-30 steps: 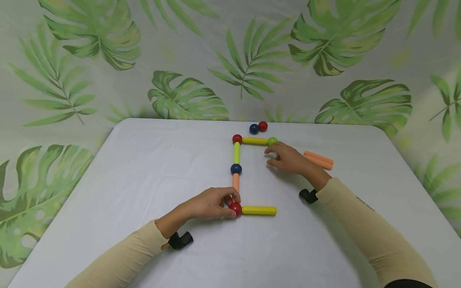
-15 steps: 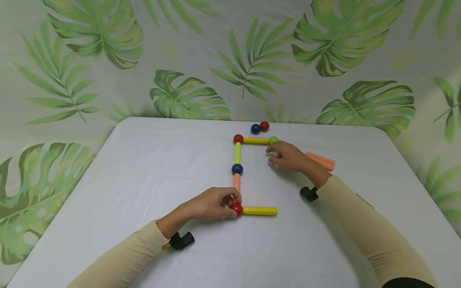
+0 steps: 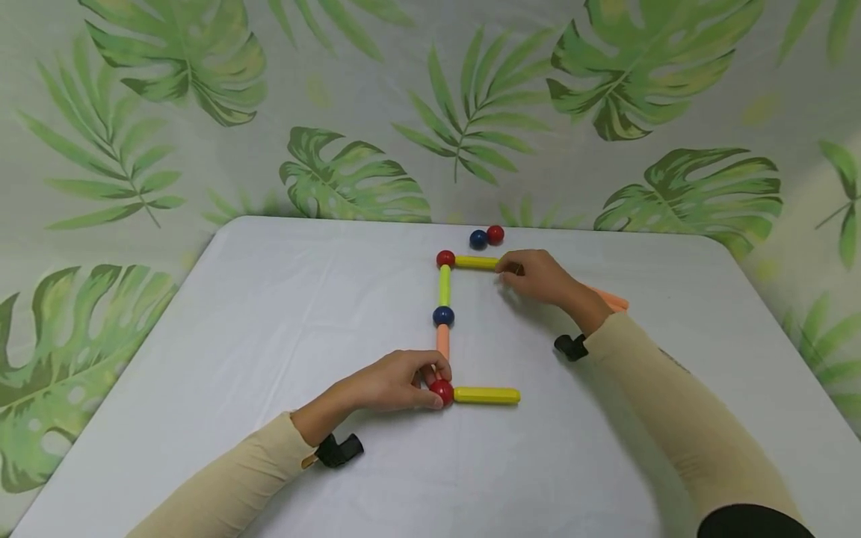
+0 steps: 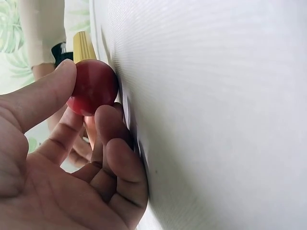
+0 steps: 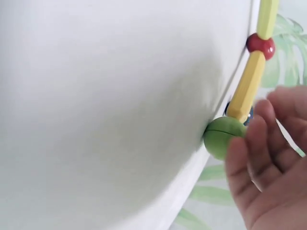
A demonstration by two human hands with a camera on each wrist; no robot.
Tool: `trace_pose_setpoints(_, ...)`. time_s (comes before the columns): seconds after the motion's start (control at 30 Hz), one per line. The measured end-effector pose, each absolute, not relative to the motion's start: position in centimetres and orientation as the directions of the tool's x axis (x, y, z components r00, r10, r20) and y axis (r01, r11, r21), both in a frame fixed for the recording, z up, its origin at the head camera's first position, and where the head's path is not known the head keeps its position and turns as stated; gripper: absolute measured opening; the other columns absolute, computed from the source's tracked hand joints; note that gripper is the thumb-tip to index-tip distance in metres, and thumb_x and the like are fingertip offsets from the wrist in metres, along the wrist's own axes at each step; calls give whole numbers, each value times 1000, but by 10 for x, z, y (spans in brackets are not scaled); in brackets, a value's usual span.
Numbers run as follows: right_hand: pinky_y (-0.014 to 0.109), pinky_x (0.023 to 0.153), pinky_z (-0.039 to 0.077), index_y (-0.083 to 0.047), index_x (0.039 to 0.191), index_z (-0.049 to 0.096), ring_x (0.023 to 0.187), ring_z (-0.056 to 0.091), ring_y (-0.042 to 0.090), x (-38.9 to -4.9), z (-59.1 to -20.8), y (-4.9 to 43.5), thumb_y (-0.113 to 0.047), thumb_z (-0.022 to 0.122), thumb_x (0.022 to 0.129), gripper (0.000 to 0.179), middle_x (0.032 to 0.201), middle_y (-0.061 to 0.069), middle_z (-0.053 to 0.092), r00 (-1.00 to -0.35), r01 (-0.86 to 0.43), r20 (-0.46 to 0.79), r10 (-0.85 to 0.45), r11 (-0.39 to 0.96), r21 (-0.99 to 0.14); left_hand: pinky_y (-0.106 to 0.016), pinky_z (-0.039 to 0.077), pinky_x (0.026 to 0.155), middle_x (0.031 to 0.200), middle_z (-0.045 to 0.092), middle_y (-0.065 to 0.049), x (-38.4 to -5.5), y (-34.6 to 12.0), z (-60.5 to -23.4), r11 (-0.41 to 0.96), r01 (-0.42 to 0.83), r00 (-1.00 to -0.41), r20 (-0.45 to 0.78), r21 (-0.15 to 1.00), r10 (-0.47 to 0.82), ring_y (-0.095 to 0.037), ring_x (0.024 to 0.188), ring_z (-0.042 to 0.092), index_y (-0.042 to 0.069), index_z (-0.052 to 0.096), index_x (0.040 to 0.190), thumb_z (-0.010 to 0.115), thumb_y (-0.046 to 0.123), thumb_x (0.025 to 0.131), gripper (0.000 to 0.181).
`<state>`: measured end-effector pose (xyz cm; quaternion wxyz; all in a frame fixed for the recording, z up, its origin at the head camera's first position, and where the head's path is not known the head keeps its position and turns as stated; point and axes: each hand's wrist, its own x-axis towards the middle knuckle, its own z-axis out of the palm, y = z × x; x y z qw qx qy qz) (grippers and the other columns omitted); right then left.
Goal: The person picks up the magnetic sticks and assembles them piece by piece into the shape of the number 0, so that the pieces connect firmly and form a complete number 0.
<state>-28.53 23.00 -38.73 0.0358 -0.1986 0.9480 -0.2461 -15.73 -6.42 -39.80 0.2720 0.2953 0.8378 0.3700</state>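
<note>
My left hand (image 3: pixel 393 379) pinches the near red ball (image 4: pixel 93 86) between thumb and fingers on the white tabletop. From that ball a yellow stick (image 3: pixel 487 395) points right and a peach stick (image 3: pixel 442 341) runs away to a blue ball (image 3: pixel 443 316). Beyond it, a lime stick (image 3: pixel 445 285) leads to another red ball (image 3: pixel 445 258), then a second yellow stick (image 3: pixel 475 263) goes right. At that stick's end sits a green ball (image 5: pixel 221 137), hidden from the head view by my right hand (image 3: pixel 541 280). Loosely bent, the right fingers are at the green ball's side.
Near the far table edge lie a loose blue ball (image 3: pixel 478 239) and a loose red ball (image 3: pixel 495 235), side by side. Peach sticks (image 3: pixel 610 300) lie right of the right hand, partly behind the wrist. A leaf-print cloth (image 3: pixel 363 179) hangs behind the table.
My right hand has shifted slightly away from me and now covers the green ball in the head view. The left hand stays on the near red ball.
</note>
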Motion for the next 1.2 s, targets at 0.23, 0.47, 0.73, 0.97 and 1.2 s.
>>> trace_pose_setpoints(0.23,45,86,50,-4,117,68,97,57,30,-311,-384,210,-9,57,95,25,109,16,64,-944,-330,161,-289,862,-384,-24,45,68,93,62,1,-158,-64,-398,562,276,-676,-258,780,690,-14,79,55,22,63,106,77,17,86,25)
trace_pose_setpoints(0.47,41,84,47,-10,125,67,97,50,31,-326,-383,189,-10,60,93,32,108,15,58,-915,-350,251,-315,931,-105,-25,46,70,94,61,1,-157,-65,-400,559,264,-672,-266,786,691,-15,82,55,22,62,106,77,17,86,25)
trace_pose_setpoints(0.73,39,86,45,-10,118,72,97,51,31,-331,-387,189,-12,61,94,27,105,15,61,-917,-322,247,-312,947,-2,-25,45,70,95,62,1,-159,-64,-398,558,282,-667,-258,780,699,-14,81,55,22,62,107,76,18,87,25)
trace_pose_setpoints(0.97,39,87,45,-14,128,66,102,48,30,-336,-386,185,-14,63,93,36,111,13,58,-937,-311,172,-305,950,-13,-25,46,70,95,62,1,-160,-65,-400,555,287,-665,-255,780,702,-15,82,56,22,62,107,76,18,87,25)
trace_pose_setpoints(1.2,41,89,45,-21,131,65,106,44,29,-341,-385,181,-19,64,94,38,115,12,57,-958,-276,68,-278,960,41,-25,47,71,96,62,1,-161,-65,-400,550,278,-663,-257,787,703,-15,83,56,22,62,107,76,18,87,25)
